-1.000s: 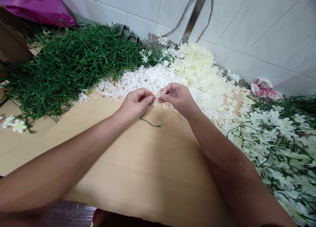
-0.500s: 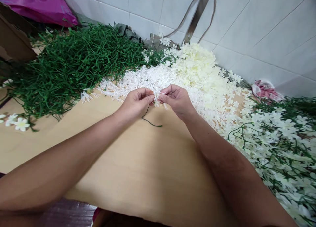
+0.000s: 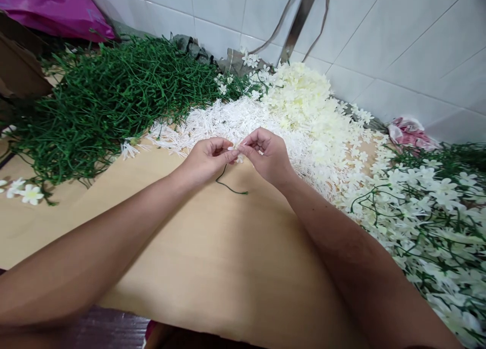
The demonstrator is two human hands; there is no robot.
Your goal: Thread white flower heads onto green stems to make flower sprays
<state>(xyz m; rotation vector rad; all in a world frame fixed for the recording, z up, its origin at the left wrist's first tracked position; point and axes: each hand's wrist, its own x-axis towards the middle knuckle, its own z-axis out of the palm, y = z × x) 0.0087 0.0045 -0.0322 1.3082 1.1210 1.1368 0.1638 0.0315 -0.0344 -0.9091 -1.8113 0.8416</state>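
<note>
My left hand point(image 3: 212, 158) and my right hand point(image 3: 266, 151) meet fingertip to fingertip over the cardboard's far part. Between thumb and forefinger, the left pinches a small white artificial flower point(image 3: 240, 159), mostly hidden by the fingers. Below the left fingers hangs a thin green stem point(image 3: 227, 186), its free end curving to the right. The right thumb and forefinger are closed at the same flower; which piece of it they grip is too small to see. Just beyond the hands lies a heap of white stamen pieces point(image 3: 228, 119).
A pile of green stems point(image 3: 125, 96) lies at the back left. Cream petals point(image 3: 304, 96) are heaped at the back, against a tiled wall point(image 3: 360, 40). Assembled white flowers point(image 3: 421, 212) spread along the right. Brown cardboard point(image 3: 212, 248) covers the work surface.
My right fingers have moved slightly left and closed in against the left fingertips, so the white flower is more covered now. The green stem hangs much as before.
</note>
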